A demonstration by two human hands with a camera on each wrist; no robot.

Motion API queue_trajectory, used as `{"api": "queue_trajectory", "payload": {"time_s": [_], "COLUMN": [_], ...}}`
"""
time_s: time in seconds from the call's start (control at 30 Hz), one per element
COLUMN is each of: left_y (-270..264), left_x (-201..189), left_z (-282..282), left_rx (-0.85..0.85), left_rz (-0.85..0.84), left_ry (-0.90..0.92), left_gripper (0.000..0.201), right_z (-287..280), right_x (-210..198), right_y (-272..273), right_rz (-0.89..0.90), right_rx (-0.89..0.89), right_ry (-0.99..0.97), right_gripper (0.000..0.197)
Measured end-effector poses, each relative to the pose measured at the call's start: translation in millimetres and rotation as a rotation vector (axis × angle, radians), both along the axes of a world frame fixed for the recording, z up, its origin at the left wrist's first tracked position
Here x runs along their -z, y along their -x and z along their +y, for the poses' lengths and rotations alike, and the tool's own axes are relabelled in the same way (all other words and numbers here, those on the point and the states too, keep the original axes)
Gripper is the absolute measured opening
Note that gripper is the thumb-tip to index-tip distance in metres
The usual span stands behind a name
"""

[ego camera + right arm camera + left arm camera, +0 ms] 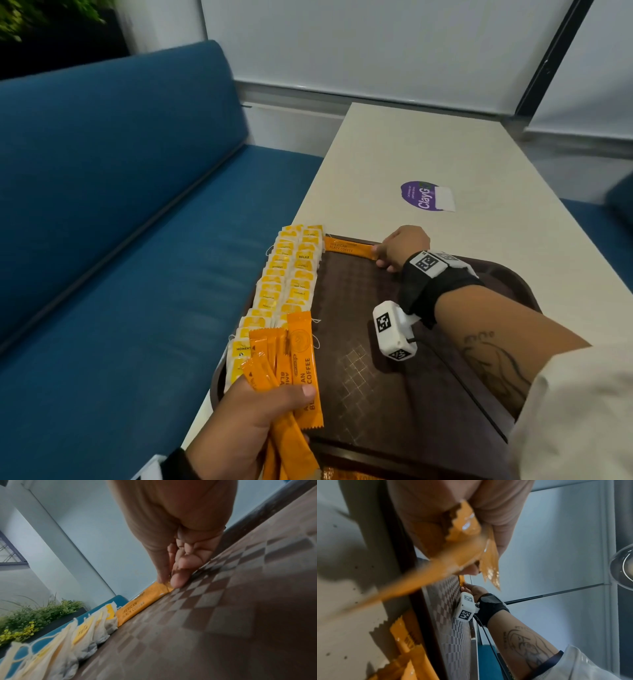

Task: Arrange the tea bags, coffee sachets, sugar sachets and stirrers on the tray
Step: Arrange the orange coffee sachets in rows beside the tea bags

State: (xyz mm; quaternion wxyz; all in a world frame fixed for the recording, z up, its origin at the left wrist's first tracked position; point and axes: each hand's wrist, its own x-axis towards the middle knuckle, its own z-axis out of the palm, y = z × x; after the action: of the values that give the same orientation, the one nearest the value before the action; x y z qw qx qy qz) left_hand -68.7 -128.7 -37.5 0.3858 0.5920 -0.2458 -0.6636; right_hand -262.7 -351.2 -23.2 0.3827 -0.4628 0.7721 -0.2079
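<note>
A dark brown checkered tray (394, 394) lies on the table. Two rows of yellow-and-white tea bags (286, 284) run along its left edge, also in the right wrist view as tea bags (89, 631). One orange coffee sachet (349, 247) lies along the tray's far rim; my right hand (399, 248) pinches its right end, seen close as the sachet (145, 601) under my fingertips (177, 580). My left hand (253, 421) grips a fanned bunch of orange coffee sachets (291, 363) over the tray's near-left corner; in the left wrist view these sachets (453, 550) fill the frame.
The cream table (445, 161) stretches beyond the tray, with a purple round sticker (423, 196) on it. A blue bench (120, 222) runs along the left, close to the tray's edge. A planter with greenery (34, 618) stands behind the bench.
</note>
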Motion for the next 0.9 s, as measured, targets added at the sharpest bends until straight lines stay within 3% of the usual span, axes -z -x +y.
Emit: {"api": "queue_trajectory", "payload": {"time_s": [0.1, 0.2, 0.3, 0.43, 0.5, 0.63, 0.73, 0.9], "left_y": [1, 4, 9, 17, 19, 23, 21, 12], "left_x": [-3, -8, -11, -18, -23, -27, -26, -24], "left_z": [4, 9, 13, 18, 21, 25, 27, 25], "left_rx": [-0.007, -0.019, -0.054, -0.1, -0.1, -0.124, -0.123, 0.058], "left_rz": [0.015, 0.053, 0.079, 0.115, 0.128, 0.122, 0.074, -0.1], "left_ry": [0.001, 0.026, 0.056, 0.112, 0.138, 0.177, 0.169, 0.164], "left_gripper": [0.025, 0.034, 0.028, 0.025, 0.03, 0.058, 0.049, 0.048], "right_z": [6, 21, 58, 128, 152, 179, 189, 182], "right_x": [-1, -6, -25, -49, -52, -51, -50, -56], "right_y": [6, 12, 8, -5, -10, -15, -18, -19], "right_rz": [-0.024, 0.096, 0.033, -0.209, -0.301, -0.44, -0.494, -0.417], "right_rx": [-0.007, -0.059, -0.236, -0.723, -0.84, -0.829, -0.795, -0.777], "right_ry": [0.055, 0.177, 0.264, -0.043, -0.162, -0.2, -0.156, 0.138], "right_gripper": [0.027, 0.025, 0.025, 0.023, 0.022, 0.023, 0.024, 0.05]}}
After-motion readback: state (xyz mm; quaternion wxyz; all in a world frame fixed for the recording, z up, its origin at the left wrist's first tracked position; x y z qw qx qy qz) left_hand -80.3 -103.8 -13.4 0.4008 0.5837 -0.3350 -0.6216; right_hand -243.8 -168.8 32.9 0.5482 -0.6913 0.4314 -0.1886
